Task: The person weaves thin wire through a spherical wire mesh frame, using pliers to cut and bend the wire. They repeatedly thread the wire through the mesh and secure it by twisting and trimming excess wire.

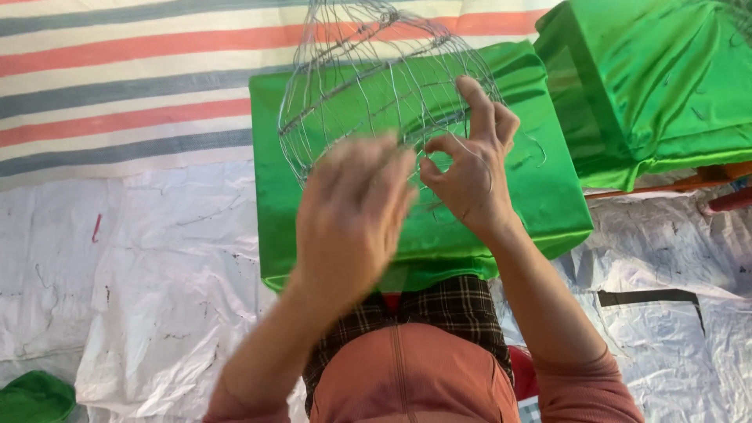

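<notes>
A white plastic sheet (157,266), crumpled and scuffed, covers the floor across the lower half of the frame. Above it, in the upper left, lies a striped tarp (117,86) in white, orange-red and grey bands. A box-shaped block wrapped in shiny green satin cloth (540,196) fills the centre of the frame, and a second green-wrapped block (650,78) sits in the upper right, just beside the first.

On top of the central block, at upper centre, stands a domed wire frame (368,86) of thin grey wire, its ribs and hoops forming an open cage shape.

The person's lap shows at bottom centre: a salmon-coloured garment (415,376) over dark plaid cloth (462,305).

The right hand (470,168) is at centre right, against the lower right side of the wire frame; its thumb and forefinger are pinched together on a wire strand while the other fingers reach up onto the ribs. The left hand (352,211) is at centre, in front of the frame's lower edge, blurred by motion; its fingers look loosely spread, though whether they grip any wire I cannot tell.

A small green cloth (35,398) lies in the lower left corner.
</notes>
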